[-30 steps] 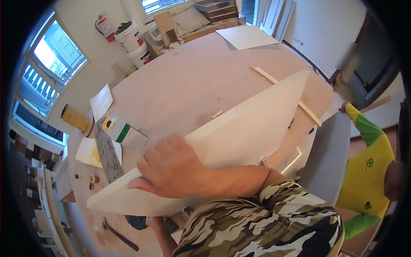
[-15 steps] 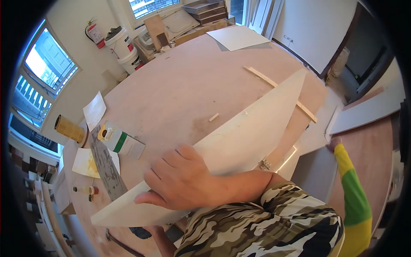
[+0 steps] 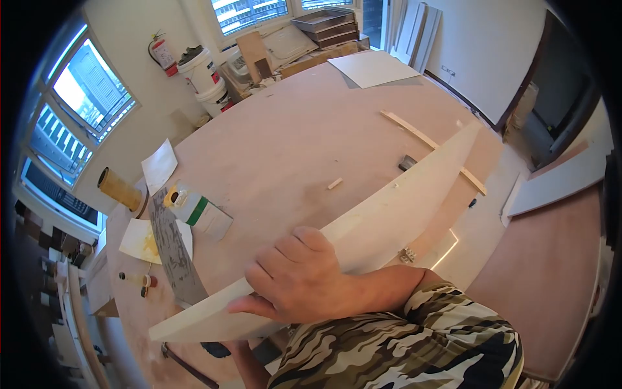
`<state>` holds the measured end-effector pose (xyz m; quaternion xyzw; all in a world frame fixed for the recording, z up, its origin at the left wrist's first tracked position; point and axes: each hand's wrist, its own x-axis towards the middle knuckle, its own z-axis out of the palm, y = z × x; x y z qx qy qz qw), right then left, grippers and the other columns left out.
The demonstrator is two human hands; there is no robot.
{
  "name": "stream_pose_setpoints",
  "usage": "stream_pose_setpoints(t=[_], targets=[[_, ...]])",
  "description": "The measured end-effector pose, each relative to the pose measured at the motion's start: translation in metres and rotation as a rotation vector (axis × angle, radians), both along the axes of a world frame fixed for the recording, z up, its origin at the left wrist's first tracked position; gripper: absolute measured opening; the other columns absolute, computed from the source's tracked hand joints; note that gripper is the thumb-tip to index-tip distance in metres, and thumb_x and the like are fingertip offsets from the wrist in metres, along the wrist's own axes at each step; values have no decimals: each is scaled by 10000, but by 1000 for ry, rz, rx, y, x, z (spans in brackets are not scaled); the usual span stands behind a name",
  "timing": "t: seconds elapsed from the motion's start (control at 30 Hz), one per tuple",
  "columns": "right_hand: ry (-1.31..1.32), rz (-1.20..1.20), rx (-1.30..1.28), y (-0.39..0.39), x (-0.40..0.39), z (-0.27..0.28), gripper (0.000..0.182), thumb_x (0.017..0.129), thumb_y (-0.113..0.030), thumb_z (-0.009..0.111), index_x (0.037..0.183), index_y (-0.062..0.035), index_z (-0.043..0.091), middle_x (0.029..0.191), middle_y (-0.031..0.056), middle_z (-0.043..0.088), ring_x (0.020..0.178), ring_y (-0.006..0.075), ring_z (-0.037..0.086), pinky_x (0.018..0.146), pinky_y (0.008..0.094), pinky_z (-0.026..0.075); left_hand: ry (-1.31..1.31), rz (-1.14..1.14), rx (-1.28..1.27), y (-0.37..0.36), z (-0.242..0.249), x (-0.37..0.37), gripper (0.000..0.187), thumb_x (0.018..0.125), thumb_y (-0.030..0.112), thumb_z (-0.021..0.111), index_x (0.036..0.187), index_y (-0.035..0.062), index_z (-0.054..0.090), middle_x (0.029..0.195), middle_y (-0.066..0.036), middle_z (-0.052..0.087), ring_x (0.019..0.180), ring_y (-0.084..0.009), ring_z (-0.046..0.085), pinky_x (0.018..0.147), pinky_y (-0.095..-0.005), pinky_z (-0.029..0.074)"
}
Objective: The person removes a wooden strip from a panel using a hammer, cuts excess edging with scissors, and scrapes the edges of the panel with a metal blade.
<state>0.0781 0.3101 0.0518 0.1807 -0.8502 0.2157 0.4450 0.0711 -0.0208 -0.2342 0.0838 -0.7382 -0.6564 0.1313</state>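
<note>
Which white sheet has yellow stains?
The stained sheet, under the streaked grey board. The small sheet near the amber cylinder and the large sheet at the far edge show no yellow.

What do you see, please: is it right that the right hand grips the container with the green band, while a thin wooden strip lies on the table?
Not the container: the head view shows the right hand gripping the pale board. The container is on the table. The wooden strip does lie there.
</note>
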Motion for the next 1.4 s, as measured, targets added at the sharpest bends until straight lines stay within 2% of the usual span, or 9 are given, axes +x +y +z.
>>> stream_pose_setpoints(t=[0.27,0.43,0.47,0.53,0.6,0.7,0.9,1.2,1.4], targets=[[44,28,44,3,30,3,466,851,-550,703,736,-116,579,701,13,467,632,206,460,627,376,337,82,27,552,-42,-4,11,517,1028,406,524,1360,10,507,1285,-168,616,1151,-306,630,974,-491,543],[-4,57,176,9,52,5,485,855,-598,681,841,-119,607,716,18,467,619,219,499,585,410,344,227,212,607,-83,-79,32,455,1024,280,579,1409,52,496,1369,-113,588,1254,-279,569,1082,-491,468],[-26,62,235,11,54,9,495,873,-596,670,881,-103,618,725,24,484,618,226,510,586,409,353,100,345,471,-88,-76,34,485,1020,238,581,1439,23,465,1393,-133,578,1262,-288,574,1064,-472,491],[-26,80,291,11,60,13,497,908,-566,655,941,-71,633,749,50,528,638,255,530,609,416,370,111,625,526,-29,2,35,364,979,140,609,1271,-75,577,1104,-152,704,922,-259,708,774,-387,602],[10,74,286,9,65,14,475,940,-511,646,979,-38,641,777,89,582,681,297,551,653,431,385,-198,607,351,-12,41,47,194,962,119,627,1039,-54,670,768,-95,683,573,-164,628,488,-312,506],[25,45,326,6,70,17,489,950,-513,636,1008,-27,654,796,106,608,697,322,571,665,424,394,-177,594,401,-14,12,53,157,931,136,678,862,-4,671,590,-37,583,413,-97,472,372,-276,348],[112,6,359,2,64,15,535,979,-557,581,992,-28,664,795,88,625,666,301,587,628,403,413,-347,595,401,-24,-24,78,211,859,181,770,824,-15,702,623,-38,615,483,-121,545,437,-316,413],[120,-43,346,2,55,7,531,981,-567,572,1006,-49,687,827,52,658,701,293,617,630,381,425,-462,723,-310,-48,-35,108,223,815,184,788,726,-1,700,593,-86,628,517,-188,609,498,-383,473],[162,-88,356,4,46,1,514,1016,-535,528,979,-49,692,808,57,653,699,283,623,617,375,422,-506,778,-618,-99,-39,97,258,739,249,775,795,0,739,707,-214,698,644,-332,706,600,-436,534]])
